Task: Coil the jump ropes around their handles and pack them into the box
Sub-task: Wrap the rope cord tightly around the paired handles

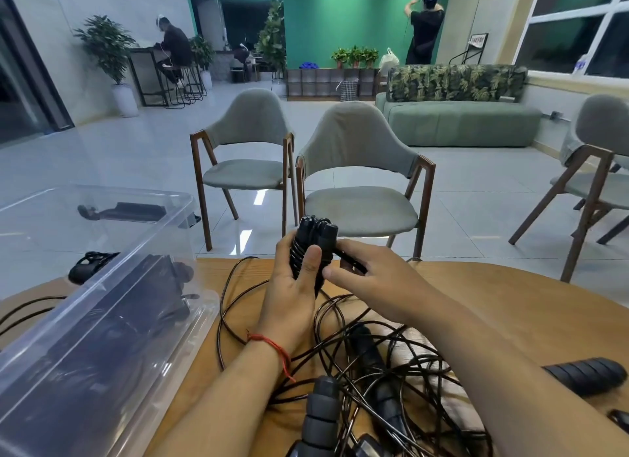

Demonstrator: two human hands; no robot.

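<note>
Jump-rope handles [315,249], a black pair held side by side with cord wound round them, stand upright above the far middle of the wooden table [510,303]. The left hand [292,286] grips the bundle, thumb pressed across the coils. The right hand [374,283], just right of it, pinches the free strand [347,260] where it leaves the coils.

Step in hand, as judged: coiling, with the winding well advanced but not closed off. The next move calls for taut turns, a secured end, then a carry left to the clear box [163,354].

A loose tangle [374,371] of cords lies near, with a grey handle [321,412] and a black handle [585,375] beside it, so more ropes appear unpacked.

Hard to make out: the palm hides the lower ends of the held handles; which cord in the tangle feeds the held strand cannot be traced; the box shows only blurred dark shapes, their number unclear; the near edge cuts off several handles.
</note>
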